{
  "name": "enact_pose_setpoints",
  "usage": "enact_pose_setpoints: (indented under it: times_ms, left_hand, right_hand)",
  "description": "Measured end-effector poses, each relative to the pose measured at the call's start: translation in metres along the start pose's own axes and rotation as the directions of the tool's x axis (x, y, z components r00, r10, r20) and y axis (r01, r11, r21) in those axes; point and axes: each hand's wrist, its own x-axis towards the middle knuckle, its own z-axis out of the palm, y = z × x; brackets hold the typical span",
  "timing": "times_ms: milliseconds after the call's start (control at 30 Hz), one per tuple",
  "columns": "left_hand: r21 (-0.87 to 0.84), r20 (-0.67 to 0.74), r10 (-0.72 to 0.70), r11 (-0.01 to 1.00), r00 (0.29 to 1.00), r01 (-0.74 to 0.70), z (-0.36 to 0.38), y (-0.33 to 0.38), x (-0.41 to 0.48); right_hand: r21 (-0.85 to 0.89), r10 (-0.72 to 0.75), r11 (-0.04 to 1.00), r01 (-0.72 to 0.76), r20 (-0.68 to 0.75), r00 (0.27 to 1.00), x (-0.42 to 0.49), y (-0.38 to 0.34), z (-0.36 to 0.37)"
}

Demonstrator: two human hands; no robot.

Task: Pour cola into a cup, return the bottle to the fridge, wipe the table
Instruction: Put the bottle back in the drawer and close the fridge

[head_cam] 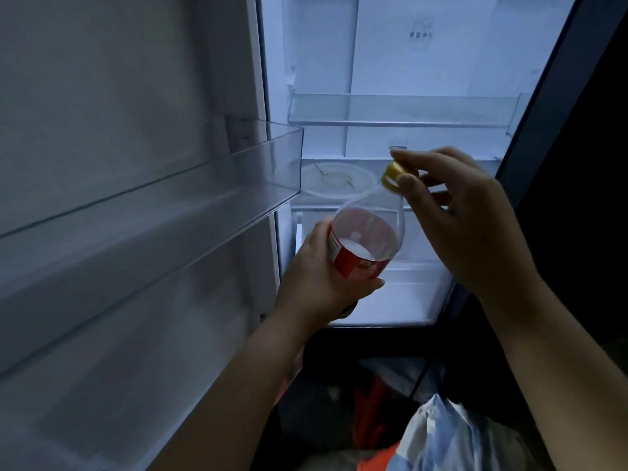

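Observation:
I stand before the open fridge [401,124], lit white inside. My left hand [316,273] grips the lower body of a clear cola bottle [370,226] with a red label, tilted so its neck points up and to the right. The bottle's upper part looks clear. My right hand [455,212] pinches the yellow cap [393,176] on the bottle's neck between thumb and fingers. The bottle hangs in front of the fridge's middle shelves. No cup or table is in view.
The fridge door [102,164] stands open on the left, with clear door bins [265,164] jutting toward the bottle. A round white lidded container [334,181] sits on a middle shelf behind it. Plastic bags [448,433] lie on the floor below.

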Motion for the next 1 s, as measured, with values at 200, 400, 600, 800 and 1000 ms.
enact_pose_setpoints:
  times_ms: [200,400,600,800,1000]
  left_hand:
    - [-0.032,-0.068,-0.023,0.999,0.997,0.021,0.024,0.008,0.055]
    - [-0.033,-0.11,-0.047,0.999,0.993,0.043,0.056,0.0,0.091]
    - [-0.074,-0.125,-0.082,0.995,0.989,0.073,0.079,-0.016,0.105]
    - [-0.089,-0.081,-0.119,0.99,0.99,0.112,0.085,-0.017,0.111]
    - [-0.09,-0.098,-0.135,0.988,0.986,0.127,0.087,-0.02,0.114]
  right_hand:
    - [-0.004,-0.135,0.991,0.135,0.036,0.99,0.053,0.051,-0.003]
    - [0.004,-0.191,0.981,0.192,0.115,0.975,0.083,0.095,0.003]
    - [0.08,-0.139,0.989,0.123,0.234,0.962,0.092,0.116,0.011]
    - [-0.002,-0.143,0.989,0.149,0.272,0.952,0.105,0.123,0.011]
    - [-0.044,-0.205,0.971,0.237,0.367,0.908,0.12,0.13,0.008]
